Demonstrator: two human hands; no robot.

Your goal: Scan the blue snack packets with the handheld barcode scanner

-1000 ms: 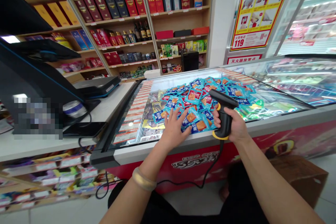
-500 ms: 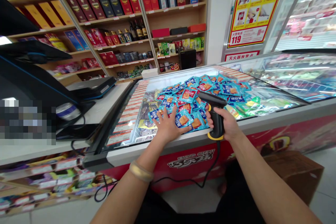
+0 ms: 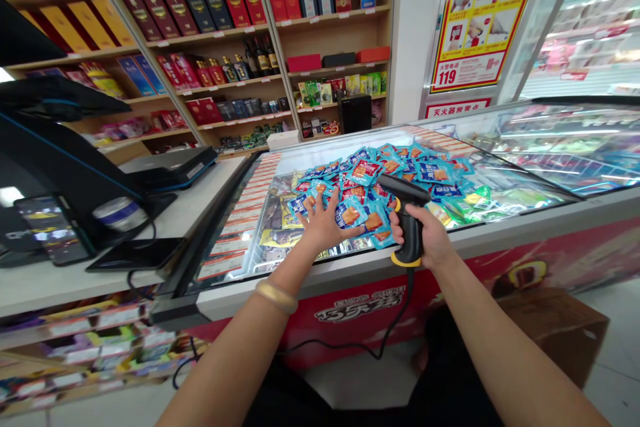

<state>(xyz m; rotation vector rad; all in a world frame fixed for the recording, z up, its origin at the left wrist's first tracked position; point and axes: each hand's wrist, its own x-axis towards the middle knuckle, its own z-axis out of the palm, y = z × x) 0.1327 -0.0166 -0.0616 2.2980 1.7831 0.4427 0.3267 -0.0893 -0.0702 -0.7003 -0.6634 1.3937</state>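
Small blue and red snack packets (image 3: 364, 172) lie in a loose heap on the glass top of a chest freezer (image 3: 239, 240). My left hand (image 3: 324, 221) is spread over the near left side of the heap, fingers apart, touching or just above the packets; the exact contact is hidden. My right hand (image 3: 434, 235) is wrapped round the grip of a black and yellow barcode scanner (image 3: 412, 230), whose head lies over the right part of the heap. The scanner's cable hangs down the freezer's red front.
At left, a counter (image 3: 30, 288) carries a black checkout terminal, a phone (image 3: 55, 230), a can (image 3: 119, 215) and a flat black pad (image 3: 137, 255). Shelves of boxes and bottles stand behind. Green packets (image 3: 483, 202) lie right of the heap. A cardboard box (image 3: 555, 330) sits on the floor.
My left hand has shifted slightly right and down over the packets, some of which have slid towards the near edge. The scanner remains in my right hand.
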